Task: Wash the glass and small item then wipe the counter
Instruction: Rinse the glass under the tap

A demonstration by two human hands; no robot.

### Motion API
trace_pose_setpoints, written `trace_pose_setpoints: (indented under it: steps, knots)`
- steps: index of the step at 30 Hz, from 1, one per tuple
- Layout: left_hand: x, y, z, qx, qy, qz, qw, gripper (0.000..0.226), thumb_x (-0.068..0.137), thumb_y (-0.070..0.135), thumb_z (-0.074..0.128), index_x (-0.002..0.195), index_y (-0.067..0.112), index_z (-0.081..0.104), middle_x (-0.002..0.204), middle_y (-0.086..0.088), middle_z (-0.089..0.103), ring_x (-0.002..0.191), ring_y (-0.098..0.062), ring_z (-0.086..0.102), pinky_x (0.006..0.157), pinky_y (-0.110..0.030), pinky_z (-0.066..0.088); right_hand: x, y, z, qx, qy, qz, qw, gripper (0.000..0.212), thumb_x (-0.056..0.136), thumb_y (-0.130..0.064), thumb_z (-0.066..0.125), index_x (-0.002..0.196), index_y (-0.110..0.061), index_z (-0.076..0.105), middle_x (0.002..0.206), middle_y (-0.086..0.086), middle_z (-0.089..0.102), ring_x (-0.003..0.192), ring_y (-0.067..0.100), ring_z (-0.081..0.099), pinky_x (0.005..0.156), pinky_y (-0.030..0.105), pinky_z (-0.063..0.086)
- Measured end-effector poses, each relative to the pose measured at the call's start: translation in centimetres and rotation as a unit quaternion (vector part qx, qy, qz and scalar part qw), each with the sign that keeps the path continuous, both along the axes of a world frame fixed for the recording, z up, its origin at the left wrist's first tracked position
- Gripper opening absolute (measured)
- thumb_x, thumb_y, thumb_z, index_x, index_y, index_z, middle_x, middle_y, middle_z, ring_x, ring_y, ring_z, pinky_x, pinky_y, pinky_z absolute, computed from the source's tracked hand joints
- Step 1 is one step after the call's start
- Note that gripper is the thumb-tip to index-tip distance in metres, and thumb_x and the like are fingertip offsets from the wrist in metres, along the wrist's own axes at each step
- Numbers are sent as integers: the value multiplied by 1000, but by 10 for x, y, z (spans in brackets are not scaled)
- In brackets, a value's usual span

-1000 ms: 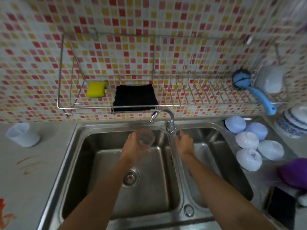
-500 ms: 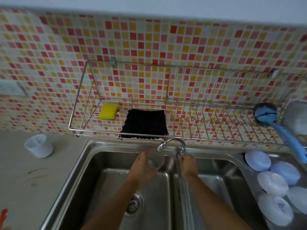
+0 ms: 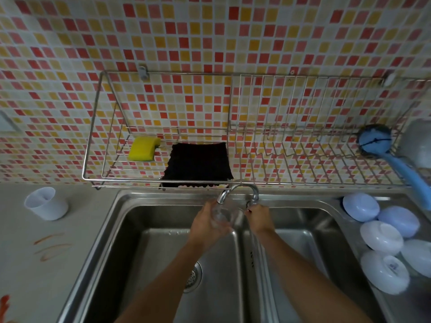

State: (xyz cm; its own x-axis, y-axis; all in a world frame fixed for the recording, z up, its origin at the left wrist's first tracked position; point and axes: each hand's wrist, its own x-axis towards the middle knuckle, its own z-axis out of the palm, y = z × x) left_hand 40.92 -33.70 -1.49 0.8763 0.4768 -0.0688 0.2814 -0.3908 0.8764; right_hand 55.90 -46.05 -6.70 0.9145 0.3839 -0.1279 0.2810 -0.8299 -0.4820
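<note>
A wire rack (image 3: 233, 127) on the tiled wall holds a yellow sponge (image 3: 143, 149) and a black cloth (image 3: 198, 163); overturned bowls (image 3: 382, 238) crowd the right side, and a white cup (image 3: 45, 203) stands on the stained surface (image 3: 35, 264). Over the left sink basin (image 3: 149, 252), the left hand (image 3: 207, 226) has its fingers wrapped around the glass (image 3: 221, 214) under the faucet spout (image 3: 224, 195). The right hand (image 3: 258, 217) reaches to the faucet base; its grip is hidden.
</note>
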Motion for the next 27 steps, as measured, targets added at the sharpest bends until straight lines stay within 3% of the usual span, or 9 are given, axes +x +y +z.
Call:
trace_pose_setpoints:
  steps: [4,9,15,20,24,27]
  knots:
    - [4,-2,1,-4,1,10,1000,74,61,34,88,121,37,44,110,14,61,98,-4,61,76,-13,47,-2,0,5,13,0,5,1000,17,94,-18,59,96,-8,73,95,11,71,87,21,68,83,33,56]
    - [-1,-3,1,-28,-17,18,999,87,59,34,90,132,32,42,111,16,62,98,2,60,71,-4,45,-4,-4,3,26,-18,-4,1000,18,94,-16,58,93,-8,74,94,13,71,89,24,67,83,32,54]
    - [2,-6,2,-42,2,38,998,80,58,37,90,125,29,47,109,17,63,98,0,60,71,-2,42,-7,-4,0,41,-19,-7,999,14,92,-15,59,89,-10,72,90,11,71,83,23,68,79,37,57]
    - [14,-8,7,-35,30,-20,999,77,56,36,91,119,28,48,106,13,64,97,-3,62,74,-8,45,-6,-5,1,38,2,-16,999,18,93,-11,54,89,-11,72,87,9,70,78,22,67,68,26,51]
    - [4,-4,-4,-10,16,-12,1000,77,54,41,91,116,29,47,110,13,65,96,-3,64,76,-12,50,-6,-5,-1,39,-3,-16,999,17,94,-14,55,91,-11,72,88,10,70,79,23,67,73,30,55]
    - [-3,5,-6,-16,7,17,1000,84,55,41,91,124,33,45,110,15,65,90,-1,67,77,-16,55,-6,-3,-3,44,-14,-15,999,14,94,-16,59,94,-10,72,89,10,70,79,21,67,78,33,58]
